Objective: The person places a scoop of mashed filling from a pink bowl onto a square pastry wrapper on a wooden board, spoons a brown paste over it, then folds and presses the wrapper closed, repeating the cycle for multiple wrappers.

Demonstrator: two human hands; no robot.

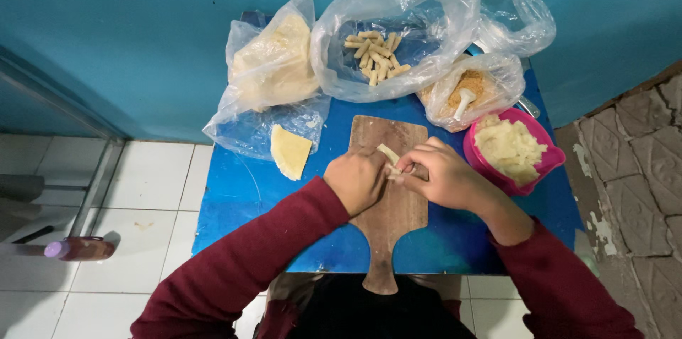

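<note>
- Nearest the person, the wooden cutting board (389, 218) lies on the blue tabletop (234, 190), its handle pointing back toward their body.
- Over the board's middle, the left hand (355, 180) and right hand (444, 177) meet, both in dark red sleeves.
- Between them sits a small pale roll of dough (388, 154), its long axis slanting from near the hands up and away to the left; the right hand's fingers are pinched together on its near end, and the left hand is curled shut against it from the other side. Both hands are equally close to it.
- The roll looks smooth, cream-coloured and slender.
- Left of the board, a flat pale wrapper sheet (290, 151) lies by itself.
- Right of the board, a pink bowl (529, 168) holds white mash.
- Beyond the board, plastic bags hold a stack of sheets (273, 62), finished rolls (375, 55) and brown crumbs (472, 87).
</note>
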